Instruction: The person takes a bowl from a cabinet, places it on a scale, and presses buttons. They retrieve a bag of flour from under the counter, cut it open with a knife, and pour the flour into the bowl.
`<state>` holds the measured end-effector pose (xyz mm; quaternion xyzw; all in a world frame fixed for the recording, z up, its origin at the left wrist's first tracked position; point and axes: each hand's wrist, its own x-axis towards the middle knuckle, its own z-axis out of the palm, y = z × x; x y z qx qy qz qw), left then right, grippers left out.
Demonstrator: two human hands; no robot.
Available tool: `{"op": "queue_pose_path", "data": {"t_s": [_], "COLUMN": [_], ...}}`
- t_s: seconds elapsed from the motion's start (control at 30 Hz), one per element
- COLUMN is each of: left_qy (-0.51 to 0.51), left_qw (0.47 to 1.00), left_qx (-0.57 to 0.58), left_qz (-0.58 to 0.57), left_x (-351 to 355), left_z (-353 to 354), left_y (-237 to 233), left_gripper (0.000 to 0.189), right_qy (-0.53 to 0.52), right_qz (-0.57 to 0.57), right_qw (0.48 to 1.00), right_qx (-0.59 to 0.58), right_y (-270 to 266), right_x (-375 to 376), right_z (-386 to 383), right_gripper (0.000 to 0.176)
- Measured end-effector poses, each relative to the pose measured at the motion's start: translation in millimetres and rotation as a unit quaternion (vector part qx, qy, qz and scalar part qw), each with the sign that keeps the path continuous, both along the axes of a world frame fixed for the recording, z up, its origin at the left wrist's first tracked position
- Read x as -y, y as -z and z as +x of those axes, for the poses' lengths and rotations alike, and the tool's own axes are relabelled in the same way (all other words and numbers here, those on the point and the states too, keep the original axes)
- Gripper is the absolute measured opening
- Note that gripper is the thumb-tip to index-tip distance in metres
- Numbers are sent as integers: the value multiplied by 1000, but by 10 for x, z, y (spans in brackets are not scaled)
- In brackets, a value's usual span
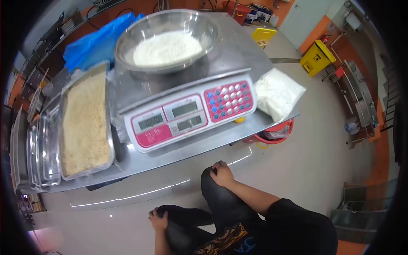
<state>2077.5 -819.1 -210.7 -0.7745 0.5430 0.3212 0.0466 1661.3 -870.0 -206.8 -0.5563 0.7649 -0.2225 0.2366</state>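
Observation:
My left hand (158, 220) rests on my left knee, fingers slightly apart and bent over it, with nothing held. On my right knee lies my right hand (222, 174), also holding nothing, its fingers curving over the dark trouser fabric. Ahead of both hands, a white and pink digital scale (189, 114) stands on a metal table (182, 152). A large steel bowl (210, 32) with white powder (168, 47) in it sits on the scale's platform. Right of the scale is a plastic bag of white powder (278, 93).
At left, a metal tray (112, 155) holds pale crumbs (85, 125), beside other trays (50, 153). A blue plastic bag (95, 44) lies behind. A red bucket (274, 136) stands below the table's right corner; a yellow bin (316, 58) is farther right.

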Motion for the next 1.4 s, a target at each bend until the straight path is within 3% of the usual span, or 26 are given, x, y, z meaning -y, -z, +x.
{"op": "queue_pose_path", "data": {"t_s": [0.07, 0.1, 0.17, 0.2, 0.27, 0.3, 0.33, 0.37, 0.43, 0.53, 0.57, 0.6, 0.63, 0.67, 0.7, 0.73, 0.83, 0.87, 1.0, 1.17, 1.23, 1.33, 1.4], "left_qy": [14, 58, 73, 125, 204, 246, 265, 289, 197, 100, 135, 271, 379, 306, 275, 248, 221, 207, 256, 360, 408, 377, 395], "left_qw": [998, 998, 991, 981, 959, 935, 921, 878, 867, 864, 865, 871, 870, 901, 920, 927, 931, 932, 899, 865, 854, 853, 836], "left_qx": [-31, -35, -103, -133, -154, -225, -246, -348, -355, -352, -357, -327, -253, -232, -210, -214, -272, -283, -355, -350, -312, -286, -248], "left_qz": [43, 13, 45, 60, 122, 122, 144, 160, 288, 347, 327, 248, 188, 204, 185, 186, 103, 92, -16, -29, -83, -222, -291], "left_x": [-78, -298, -549, -685, -890, -1097, -1091, -1132, -883, -654, -680, -680, -549, -462, -274, -122, 339, 500, 1021, 1545, 1681, 1768, 1784], "left_z": [-66, 20, 50, 80, -8, 122, 30, 132, 29, 136, 324, 528, 497, 444, 226, 66, -559, -854, -2127, -3693, -4114, -4536, -4707], "left_y": [-188, 91, 36, 31, -444, -235, -706, -701, -1662, -2259, -1959, -1617, -1769, -1849, -2322, -2549, -3095, -3291, -3731, -4049, -4105, -4499, -4471], "left_gripper": [68, 66, 62, 56, 48, 43, 35, 38, 34, 34, 33, 33, 36, 45, 54, 54, 49, 49, 39, 36, 39, 45, 47], "right_qy": [-2, 5, 17, 6, -28, -54, -19, 14, 97, 137, 120, 139, 124, 135, 121, 99, -5, -35, -142, -236, -233, -246, -240], "right_qz": [62, 92, 151, 183, 264, 311, 281, 250, 98, -101, -133, -160, -199, -181, -169, -168, -95, -97, -93, -144, -142, -151, -141], "right_qw": [998, 996, 988, 983, 964, 948, 959, 968, 990, 981, 979, 967, 962, 960, 960, 952, 969, 961, 962, 944, 951, 955, 960], "right_qx": [1, 2, 6, -16, -34, -31, -18, -4, 25, -90, -101, -142, -136, -163, -185, -236, -229, -258, -216, -181, -147, -66, -9], "right_y": [-221, -324, -612, -653, -865, -1058, -1514, -2033, -2301, -2975, -3369, -3567, -3637, -3758, -3876, -3834, -3899, -3686, -3705, -3790, -3922, -4176, -4390], "right_x": [-112, -211, -419, -570, -862, -923, -937, -915, -909, -553, -388, -239, -118, -15, 90, 188, 391, 448, 506, 487, 392, 310, 343], "right_z": [8, 18, 58, 60, 51, 33, 60, 66, -68, -453, -607, -736, -942, -1051, -1172, -1319, -1615, -1778, -2150, -2548, -2696, -2950, -3036], "right_gripper": [29, 30, 32, 32, 32, 32, 32, 33, 36, 43, 48, 50, 54, 58, 62, 65, 62, 58, 44, 29, 20, 18, 17]}}
